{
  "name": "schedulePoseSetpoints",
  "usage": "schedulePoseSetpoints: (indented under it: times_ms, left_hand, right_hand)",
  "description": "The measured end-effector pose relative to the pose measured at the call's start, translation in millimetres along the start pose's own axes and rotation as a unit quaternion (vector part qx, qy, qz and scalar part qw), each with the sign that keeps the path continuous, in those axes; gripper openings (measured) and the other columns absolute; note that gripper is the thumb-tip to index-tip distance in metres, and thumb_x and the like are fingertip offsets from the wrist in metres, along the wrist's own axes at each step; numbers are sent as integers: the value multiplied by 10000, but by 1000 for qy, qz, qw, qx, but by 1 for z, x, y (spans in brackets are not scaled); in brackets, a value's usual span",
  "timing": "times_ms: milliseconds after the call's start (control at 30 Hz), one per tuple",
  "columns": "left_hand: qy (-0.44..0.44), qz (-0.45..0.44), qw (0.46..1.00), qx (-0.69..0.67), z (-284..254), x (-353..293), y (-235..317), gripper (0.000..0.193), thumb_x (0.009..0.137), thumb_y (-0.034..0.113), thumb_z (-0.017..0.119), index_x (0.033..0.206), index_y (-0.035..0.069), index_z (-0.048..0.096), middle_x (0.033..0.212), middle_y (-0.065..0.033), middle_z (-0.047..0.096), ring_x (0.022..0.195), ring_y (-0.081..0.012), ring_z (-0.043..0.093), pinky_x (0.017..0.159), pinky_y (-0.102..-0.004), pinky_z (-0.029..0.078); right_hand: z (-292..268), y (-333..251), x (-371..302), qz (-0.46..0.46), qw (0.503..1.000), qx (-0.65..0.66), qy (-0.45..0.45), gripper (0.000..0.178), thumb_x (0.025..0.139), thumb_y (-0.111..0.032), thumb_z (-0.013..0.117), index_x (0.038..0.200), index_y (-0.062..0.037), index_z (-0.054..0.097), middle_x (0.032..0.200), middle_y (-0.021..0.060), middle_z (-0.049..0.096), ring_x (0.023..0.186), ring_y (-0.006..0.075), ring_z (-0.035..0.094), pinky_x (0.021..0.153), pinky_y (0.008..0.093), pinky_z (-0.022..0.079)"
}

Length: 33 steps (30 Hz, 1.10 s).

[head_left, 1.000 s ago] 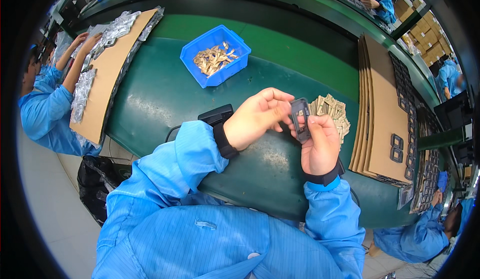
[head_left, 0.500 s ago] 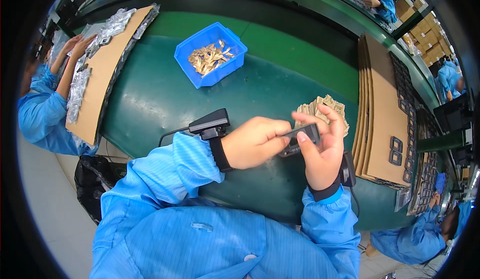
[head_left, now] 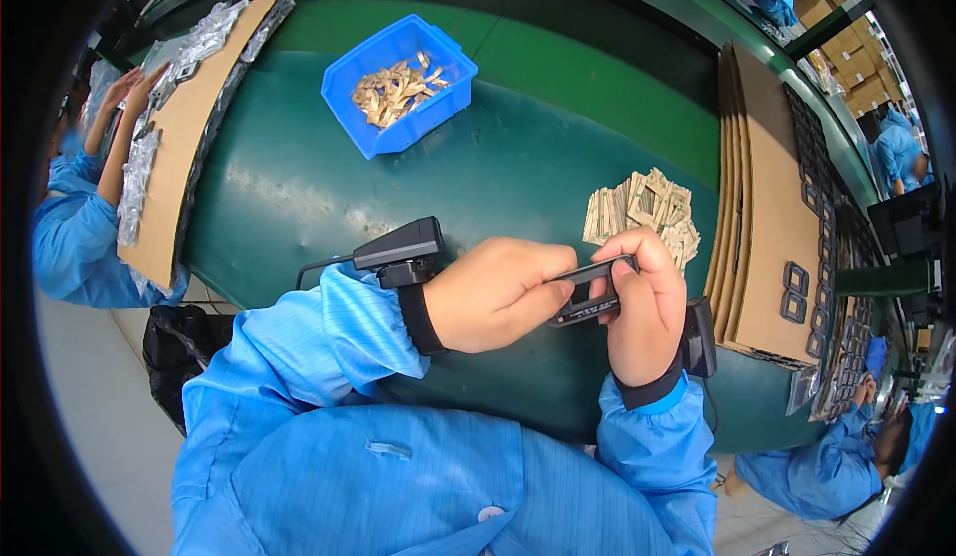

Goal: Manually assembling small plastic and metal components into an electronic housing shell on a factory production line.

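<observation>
My left hand [head_left: 498, 295] pinches the left end of a small black rectangular frame [head_left: 588, 310] between thumb and fingers. On the frame's other end, my right hand [head_left: 645, 309] grips with its thumb on top and fingers curled behind. The frame is tilted, and its open middle shows between my hands. Just beyond my right hand lies a fanned pile of tan, paper-like cut-out pieces [head_left: 637, 208]. Whether any small piece is pinched in my left fingertips is hidden.
A blue bin [head_left: 428, 121] holding crumpled tan strips [head_left: 393, 93] stands farther back on the green table [head_left: 269, 148]. Stacked cardboard sheets [head_left: 755, 208] with black frames [head_left: 794, 292] are at right. Left, a co-worker [head_left: 75, 227] reaches over cardboard with clear bags. Black devices are strapped to my wrists.
The frame has turned in my hands, so its opening now shows. My right fingers, spread before, have curled in around it. The whole view has shifted slightly.
</observation>
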<state>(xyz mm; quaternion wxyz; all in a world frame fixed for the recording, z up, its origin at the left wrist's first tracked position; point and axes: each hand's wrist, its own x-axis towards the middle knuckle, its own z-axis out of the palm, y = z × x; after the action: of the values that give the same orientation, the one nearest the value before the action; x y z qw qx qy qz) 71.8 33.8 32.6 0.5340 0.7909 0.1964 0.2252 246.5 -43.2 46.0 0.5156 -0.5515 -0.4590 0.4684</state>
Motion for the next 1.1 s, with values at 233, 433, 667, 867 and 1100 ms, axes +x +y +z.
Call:
schedulePoseSetpoints:
  times_ms: [233, 433, 667, 867, 1100]
  left_hand:
    - [22, 44, 998, 37, 6, -1, -6, 146, 911, 87, 511, 787, 19, 476, 646, -161, 499, 585, -379, 503, 526, -431, 391]
    - [41, 88, 991, 92, 10, -3, -6, 116, 871, 99, 543, 799, 30, 484, 660, -162, 510, 611, -402, 526, 524, -466, 403]
    - [39, 108, 987, 112, 14, -3, -9, 92, 832, 94, 566, 820, 35, 497, 681, -141, 524, 626, -393, 543, 533, -479, 411]
    - [50, 109, 988, 99, 10, -5, -7, 94, 825, 94, 576, 803, 40, 503, 680, -134, 521, 627, -389, 538, 531, -475, 406]
    - [45, 152, 983, 90, 5, -6, -9, 103, 819, 93, 581, 779, 42, 502, 662, -126, 502, 594, -380, 518, 522, -462, 401]
  right_hand:
    - [6, 9, 3, -38, 997, 64, 3, 195, 902, 26, 387, 939, -33, 568, 813, 13, 541, 682, 51, 486, 582, 196, 396]
    - [10, 18, 2, -107, 991, 81, 27, 219, 852, 79, 376, 882, -21, 568, 852, 35, 540, 685, 63, 471, 622, 201, 396]
    - [11, 21, 3, -150, 985, 72, 34, 221, 817, 97, 353, 824, -16, 543, 781, 47, 543, 614, 63, 414, 561, 206, 340]
    - [13, 20, 1, -176, 983, 41, 35, 236, 818, 108, 361, 877, -18, 551, 791, 49, 542, 631, 70, 455, 588, 206, 380]
    - [11, 17, -4, -183, 981, 59, 4, 239, 822, 110, 372, 927, -16, 546, 821, 60, 539, 655, 75, 486, 610, 207, 401]
